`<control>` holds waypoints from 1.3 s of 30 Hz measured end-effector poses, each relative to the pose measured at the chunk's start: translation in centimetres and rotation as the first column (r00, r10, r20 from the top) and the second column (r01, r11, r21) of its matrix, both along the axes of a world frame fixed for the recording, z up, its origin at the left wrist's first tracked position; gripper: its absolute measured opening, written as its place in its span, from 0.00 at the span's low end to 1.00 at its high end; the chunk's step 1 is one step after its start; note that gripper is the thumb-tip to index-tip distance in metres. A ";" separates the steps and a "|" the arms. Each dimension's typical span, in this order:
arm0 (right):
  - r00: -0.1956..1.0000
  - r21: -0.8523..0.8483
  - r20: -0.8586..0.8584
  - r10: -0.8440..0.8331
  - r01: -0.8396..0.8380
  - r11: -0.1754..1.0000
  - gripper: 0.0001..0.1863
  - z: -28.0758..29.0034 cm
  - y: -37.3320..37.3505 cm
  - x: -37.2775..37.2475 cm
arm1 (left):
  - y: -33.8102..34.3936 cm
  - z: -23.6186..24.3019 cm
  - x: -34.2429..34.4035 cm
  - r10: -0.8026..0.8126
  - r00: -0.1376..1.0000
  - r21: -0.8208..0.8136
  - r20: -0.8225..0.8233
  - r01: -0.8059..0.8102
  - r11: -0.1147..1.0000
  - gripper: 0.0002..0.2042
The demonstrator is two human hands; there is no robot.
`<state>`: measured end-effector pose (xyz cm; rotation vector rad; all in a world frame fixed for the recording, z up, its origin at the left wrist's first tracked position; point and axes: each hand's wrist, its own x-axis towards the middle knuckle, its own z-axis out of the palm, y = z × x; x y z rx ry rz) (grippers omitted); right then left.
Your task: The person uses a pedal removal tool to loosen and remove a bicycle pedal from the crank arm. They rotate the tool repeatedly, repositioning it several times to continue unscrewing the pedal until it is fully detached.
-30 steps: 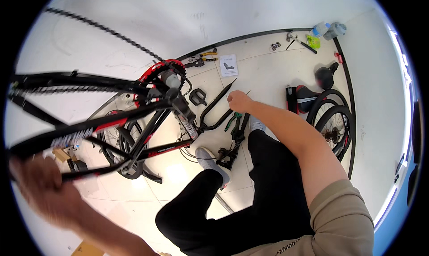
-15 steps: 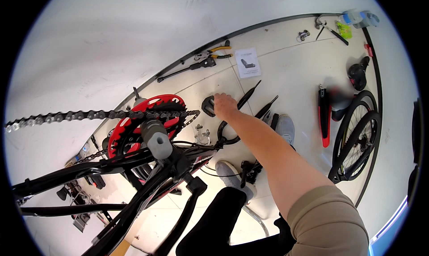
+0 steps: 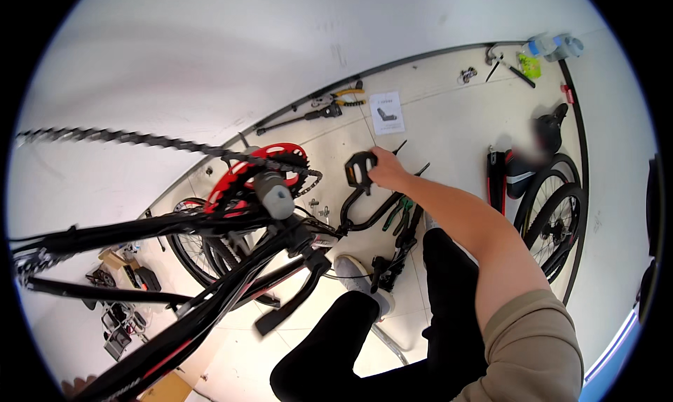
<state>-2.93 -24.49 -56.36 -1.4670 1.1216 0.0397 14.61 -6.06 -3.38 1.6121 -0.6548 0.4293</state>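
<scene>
My right hand (image 3: 388, 169) grips a black pedal (image 3: 361, 172) with an orange reflector, holding it above the floor right of the bicycle. Fingers of my left hand (image 3: 78, 386), dim and mostly cut off at the lower left rim, appear wrapped on the black bicycle frame (image 3: 231, 298). The frame lies tilted across the left side. A red and black chainring (image 3: 228, 185) is on it, with a chain (image 3: 133, 139) stretching left. Just beyond, below the pedal, a black curved handlebar (image 3: 348, 209) lies near my foot.
Pliers with yellow handles (image 3: 347, 97), a leaflet (image 3: 387, 113) and a hammer (image 3: 515, 69) lie along the wall. Green-handled pliers (image 3: 399, 214) are near my feet. Wheels (image 3: 557, 223), a saddle (image 3: 552, 128) and a red-black fender (image 3: 495, 181) stand at right. Various parts (image 3: 126, 325) lie at left.
My right hand has raised the pedal off the floor and moved it slightly right. The bicycle frame and chain have shifted and tilted, and the view has turned a little.
</scene>
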 end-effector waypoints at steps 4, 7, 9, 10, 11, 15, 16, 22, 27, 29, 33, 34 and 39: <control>0.959 0.140 0.041 -0.282 0.274 0.952 0.12 4.8 -0.4 -8.2 | 2.1 -0.5 -0.2 -0.124 0.989 -0.096 -0.076 0.116 0.989 0.20; 0.867 0.279 -0.003 -0.497 0.479 0.832 0.11 7.9 1.1 -13.9 | 2.3 -0.2 -2.6 -0.021 0.992 0.005 -0.128 0.021 1.000 0.11; 0.752 0.329 -0.012 -0.660 0.626 0.707 0.12 9.8 2.8 -18.2 | 2.4 -1.7 -3.1 -0.078 0.988 -0.091 -0.131 0.067 0.994 0.10; 0.697 0.323 -0.018 -0.717 0.683 0.655 0.12 11.4 3.6 -19.9 | 2.9 -1.7 -3.6 -0.153 0.980 -0.119 -0.127 0.138 0.983 0.11; 0.660 0.339 -0.020 -0.751 0.711 0.616 0.12 13.3 4.2 -21.4 | 3.8 -1.5 -3.9 -0.323 0.938 -0.101 -0.129 0.311 0.945 0.09; 0.540 0.376 0.038 -0.841 0.772 0.512 0.12 20.7 6.1 -25.2 | 4.4 -0.8 -6.9 -0.265 0.937 -0.066 -0.227 0.256 0.964 0.09; 0.515 0.379 0.066 -0.855 0.780 0.499 0.12 21.9 6.5 -26.1 | 4.5 -0.5 -7.7 -0.306 0.926 -0.078 -0.221 0.296 0.952 0.09; 0.413 0.553 0.286 -0.865 0.665 0.501 0.14 28.4 6.9 -30.2 | 5.4 -0.2 -12.0 -0.429 0.890 -0.061 -0.157 0.424 0.903 0.09; 0.315 0.618 0.445 -0.838 0.569 0.542 0.15 38.4 9.4 -29.1 | 7.4 -0.2 -14.4 -0.489 0.855 -0.034 -0.173 0.491 0.871 0.11; 0.290 0.618 0.468 -0.835 0.568 0.543 0.14 41.7 9.8 -27.9 | 7.7 0.0 -15.0 -0.509 0.847 -0.012 -0.154 0.513 0.858 0.11; 0.448 0.337 0.486 -0.751 0.696 0.634 0.12 42.6 11.9 -25.2 | 7.8 0.7 -16.5 -0.478 0.872 0.008 -0.108 0.481 0.876 0.09; 0.541 0.261 0.474 -0.694 0.667 0.698 0.10 42.3 12.7 -24.6 | 7.9 0.7 -16.5 -0.478 0.872 0.001 -0.109 0.481 0.877 0.09; 0.445 0.511 0.481 -0.755 0.558 0.654 0.09 42.2 17.9 -22.9 | 8.2 0.9 -16.6 -0.492 0.866 -0.017 -0.087 0.492 0.870 0.09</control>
